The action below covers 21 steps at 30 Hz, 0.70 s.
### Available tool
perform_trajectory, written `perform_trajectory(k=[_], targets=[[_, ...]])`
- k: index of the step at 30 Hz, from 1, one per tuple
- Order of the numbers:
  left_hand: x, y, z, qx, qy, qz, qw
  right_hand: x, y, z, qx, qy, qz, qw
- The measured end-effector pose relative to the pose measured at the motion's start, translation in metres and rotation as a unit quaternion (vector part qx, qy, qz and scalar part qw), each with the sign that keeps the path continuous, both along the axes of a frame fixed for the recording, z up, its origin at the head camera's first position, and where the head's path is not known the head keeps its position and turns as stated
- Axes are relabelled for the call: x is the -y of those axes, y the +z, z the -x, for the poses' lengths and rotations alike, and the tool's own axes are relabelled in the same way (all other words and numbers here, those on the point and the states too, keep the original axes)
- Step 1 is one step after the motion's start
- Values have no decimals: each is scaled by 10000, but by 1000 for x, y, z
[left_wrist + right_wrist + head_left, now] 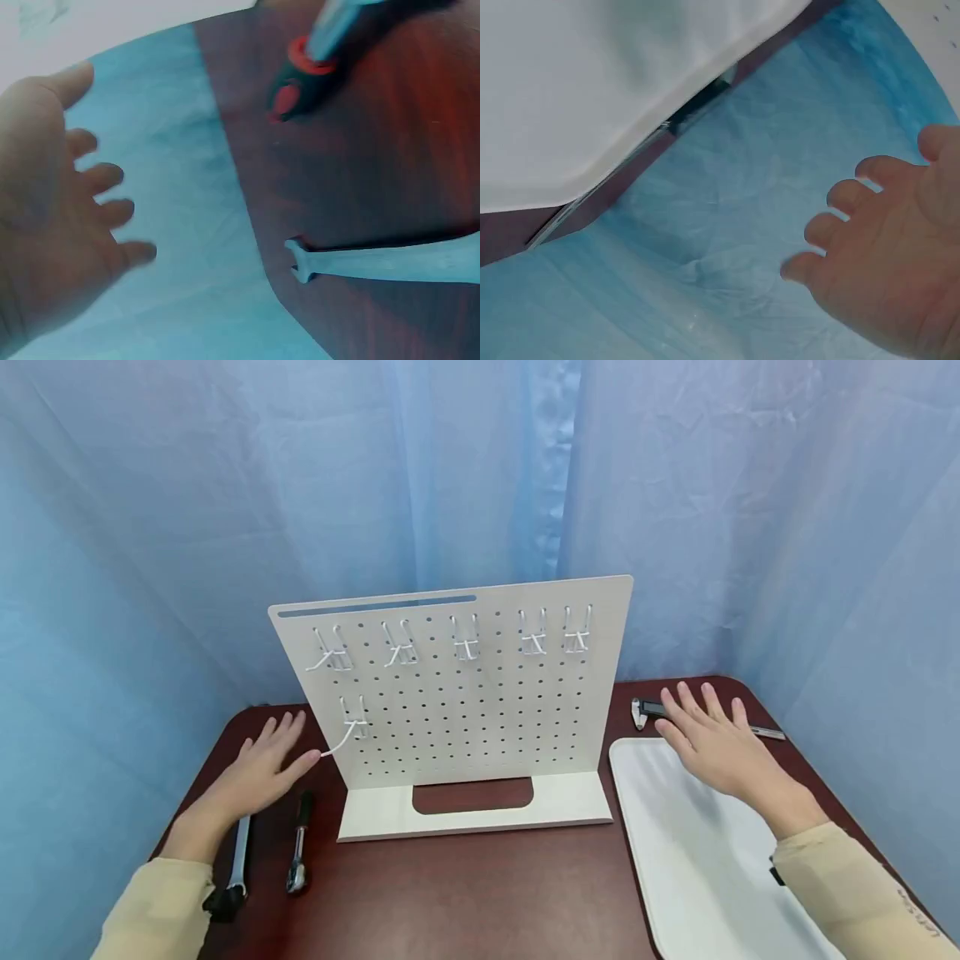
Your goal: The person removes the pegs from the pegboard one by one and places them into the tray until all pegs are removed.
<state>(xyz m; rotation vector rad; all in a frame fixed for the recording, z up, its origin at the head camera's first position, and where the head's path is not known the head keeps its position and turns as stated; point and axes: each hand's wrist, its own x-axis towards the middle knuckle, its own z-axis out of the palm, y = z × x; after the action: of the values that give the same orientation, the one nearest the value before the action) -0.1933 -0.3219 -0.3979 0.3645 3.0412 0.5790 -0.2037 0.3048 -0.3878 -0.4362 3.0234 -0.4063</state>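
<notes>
My left hand point(258, 774), fingers spread and holding nothing, hovers over the table's left side. Below it lie an open-end wrench point(390, 261) and a ratchet wrench point(298, 852) with a black and red handle point(296, 86). My right hand point(712, 745) is spread flat above the far end of a white tray point(675, 860), also holding nothing. Behind that tray lies a digital caliper point(651, 708), partly hidden by the right fingers in the head view. Between the hands stands a white pegboard point(450, 710) carrying several white wire hooks point(467, 647).
The pegboard's base point(375, 814) rests on the dark red-brown table point(480, 893). Light blue curtains point(480, 485) surround the table at the back and both sides. One lower hook point(351, 727) juts out leftward beside the left thumb.
</notes>
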Motion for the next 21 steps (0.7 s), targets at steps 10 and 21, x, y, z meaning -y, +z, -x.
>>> perform_trajectory(k=[10,21], targets=[[4,10,8,199,292,-2926,9556,24,55,-8,321,181,2513,9672],[-3,-5,13,574,89,-4421,8951,63,83,3,1583,326,4773,8637]])
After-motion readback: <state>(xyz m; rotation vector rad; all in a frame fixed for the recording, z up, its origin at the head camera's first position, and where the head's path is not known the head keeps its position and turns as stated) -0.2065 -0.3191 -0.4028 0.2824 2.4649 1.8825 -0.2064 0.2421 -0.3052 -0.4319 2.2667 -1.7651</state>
